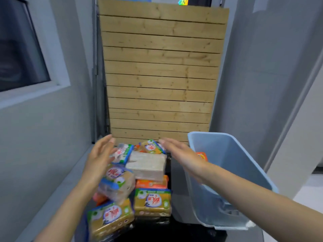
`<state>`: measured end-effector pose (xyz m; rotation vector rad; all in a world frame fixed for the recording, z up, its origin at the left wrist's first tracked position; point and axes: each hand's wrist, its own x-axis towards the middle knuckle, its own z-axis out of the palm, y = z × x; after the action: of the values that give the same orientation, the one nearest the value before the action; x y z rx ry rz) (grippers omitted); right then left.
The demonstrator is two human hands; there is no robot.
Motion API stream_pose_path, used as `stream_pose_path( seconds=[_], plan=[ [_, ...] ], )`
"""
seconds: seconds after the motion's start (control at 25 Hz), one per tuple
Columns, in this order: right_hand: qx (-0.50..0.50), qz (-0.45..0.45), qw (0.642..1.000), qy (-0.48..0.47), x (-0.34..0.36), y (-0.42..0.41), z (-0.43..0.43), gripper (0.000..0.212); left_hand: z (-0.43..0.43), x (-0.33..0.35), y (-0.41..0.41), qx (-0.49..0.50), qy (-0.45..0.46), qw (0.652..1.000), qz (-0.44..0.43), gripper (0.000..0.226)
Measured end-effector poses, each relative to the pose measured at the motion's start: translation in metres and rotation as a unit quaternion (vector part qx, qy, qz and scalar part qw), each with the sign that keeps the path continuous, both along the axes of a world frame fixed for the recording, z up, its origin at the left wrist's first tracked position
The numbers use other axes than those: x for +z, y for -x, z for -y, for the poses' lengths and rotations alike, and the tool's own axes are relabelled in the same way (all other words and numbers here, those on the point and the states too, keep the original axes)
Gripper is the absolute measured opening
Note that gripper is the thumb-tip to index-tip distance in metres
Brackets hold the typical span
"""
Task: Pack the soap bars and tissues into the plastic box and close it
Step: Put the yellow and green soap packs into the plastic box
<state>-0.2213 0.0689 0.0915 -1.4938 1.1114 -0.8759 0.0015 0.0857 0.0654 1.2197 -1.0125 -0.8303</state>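
Both hands are up over the pile, fingers spread wide and holding nothing. The left hand (100, 155) is by the left side of the pile and the right hand (181, 155) is by the right side, palms turned toward each other. I think they are set like that to scoop a bunch of packs from both sides at once.

The soap packs (152, 201) lie in a messy heap on a dark surface low in front of the person. Most are yellow-brown bars in shiny clear wrap with blue, green and red labels. A few orange packs (151, 183) poke out from under them. On top sits a pale block (146, 164) in clear wrap, maybe the tissues, but I cannot be sure.

The blue plastic box (232, 173) stands just beside the pile on the right, tipped over toward it, mouth open. That tilt should make it easy to drop things in. 1 orange pack (202, 156) looks to be inside already. I see no lid.
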Motion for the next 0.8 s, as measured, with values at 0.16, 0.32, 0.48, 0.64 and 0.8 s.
stream_pose_path(
  seconds=[0.16, 0.32, 0.48, 0.64, 0.8],
  plan=[
    [0.042, -0.093, 0.993, -0.061, -0.037, -0.07, -0.007, 0.058, -0.015, -0.033, -0.048, 0.068, -0.099, 0.992, 0.041, 0.043],
    [0.015, -0.083, 0.987, -0.136, -0.07, -0.112, -0.004, 0.056, -0.017, -0.064, -0.05, 0.008, -0.234, 0.972, 0.028, 0.052],
    [-0.027, -0.038, 0.986, -0.158, -0.079, -0.131, 0.0, 0.03, -0.008, -0.083, -0.04, -0.005, -0.231, 0.973, 0.027, 0.035],
    [-0.013, 0.005, 0.982, -0.186, -0.084, -0.132, -0.008, 0.024, -0.005, -0.095, -0.035, 0.039, -0.264, 0.959, 0.09, 0.06],
    [-0.017, 0.095, 0.973, -0.211, -0.087, -0.129, -0.023, 0.027, -0.011, -0.094, -0.022, 0.006, -0.221, 0.975, 0.027, 0.06]
  ],
)
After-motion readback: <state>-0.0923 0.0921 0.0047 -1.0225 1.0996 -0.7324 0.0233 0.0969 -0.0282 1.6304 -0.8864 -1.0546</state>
